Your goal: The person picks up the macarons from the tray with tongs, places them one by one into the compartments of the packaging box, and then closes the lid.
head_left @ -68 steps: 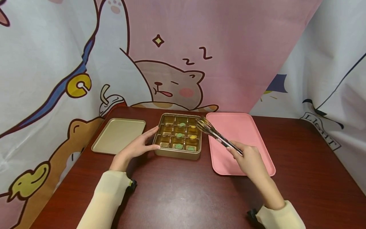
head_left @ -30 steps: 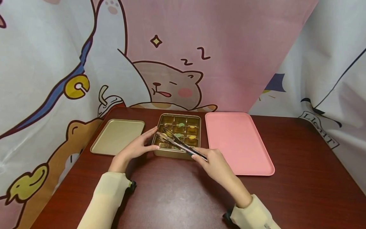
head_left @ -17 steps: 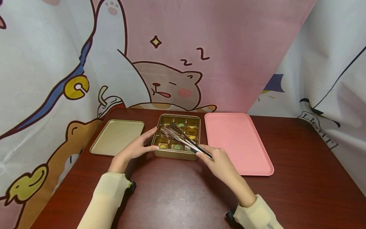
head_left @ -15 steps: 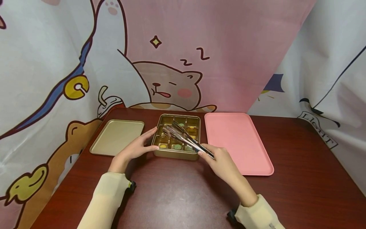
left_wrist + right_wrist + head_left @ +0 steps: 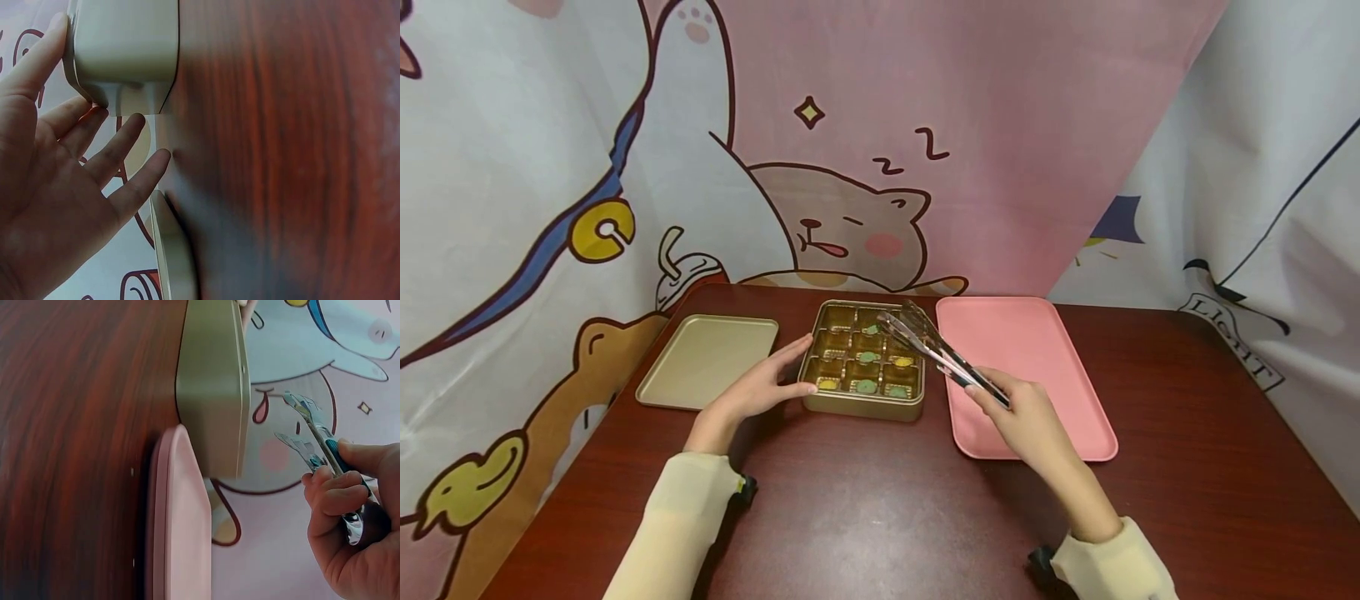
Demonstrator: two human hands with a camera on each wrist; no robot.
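A gold square tin (image 5: 863,406) with a gold divided insert stands at mid-table. Small green pieces (image 5: 866,387) and yellow pieces (image 5: 827,384) lie in several of its compartments, one yellow piece in the front-left one. My left hand (image 5: 760,387) steadies the tin's left side, thumb at the front rim and fingers mostly straight. Metal tongs (image 5: 957,364) are in the grip of my right hand (image 5: 1026,417), over the pink tray's left edge. Their tips are spread apart above the tin's back-right corner, with nothing seen between them, and they hide the back-right compartment.
To the right of the tin lies a flat pink tray (image 5: 1060,400). A shallow gold lid (image 5: 711,358) rests left of the tin, beyond my left hand. Printed cartoon fabric (image 5: 1015,150) hangs right behind the table's back edge.
My right hand took the tongs leftward over the tin and a yellow piece came to lie in the front-left compartment. The tongs have since opened and moved back right. My left hand stayed.
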